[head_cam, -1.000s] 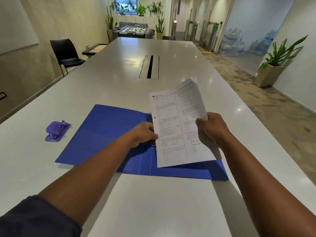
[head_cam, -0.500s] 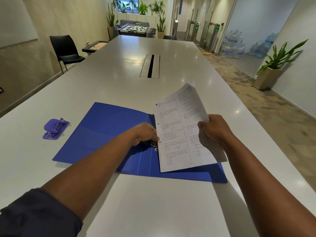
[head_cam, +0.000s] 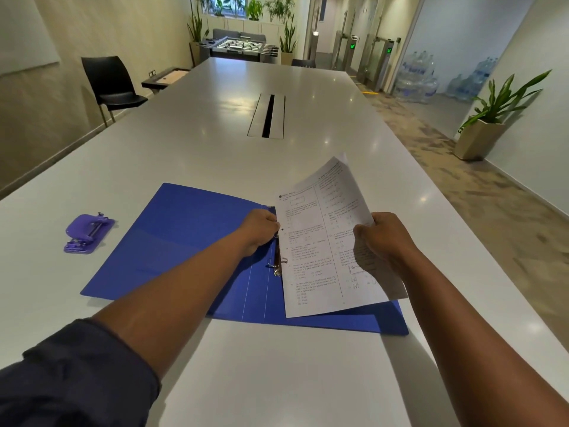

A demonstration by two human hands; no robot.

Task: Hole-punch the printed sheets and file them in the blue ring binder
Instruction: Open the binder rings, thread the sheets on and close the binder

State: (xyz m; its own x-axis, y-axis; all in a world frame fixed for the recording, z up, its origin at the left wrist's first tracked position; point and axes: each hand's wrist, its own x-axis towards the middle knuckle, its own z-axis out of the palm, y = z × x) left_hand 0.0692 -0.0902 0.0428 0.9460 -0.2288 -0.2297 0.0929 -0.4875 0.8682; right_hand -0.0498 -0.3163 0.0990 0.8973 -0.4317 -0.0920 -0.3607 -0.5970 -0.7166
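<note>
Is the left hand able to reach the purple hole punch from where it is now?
Probably yes: the hole punch lies uncovered on the table, left of the binder, but the left hand first must release the sheets.

At centre frame both hands hold the printed sheets (head_cam: 326, 241) tilted above the open blue ring binder (head_cam: 191, 241) on the white worktop (head_cam: 215, 143): left hand (head_cam: 260, 228) at their punched edge, right hand (head_cam: 380, 238) gripping the right side. A purple hole punch (head_cam: 89, 232) lies at left.

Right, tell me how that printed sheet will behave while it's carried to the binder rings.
The printed sheet is probably floppy: its far corner curls between the left hand and right hand. It looks light, held by its edges alone. The punched holes may tear if forced onto the rings.
</note>
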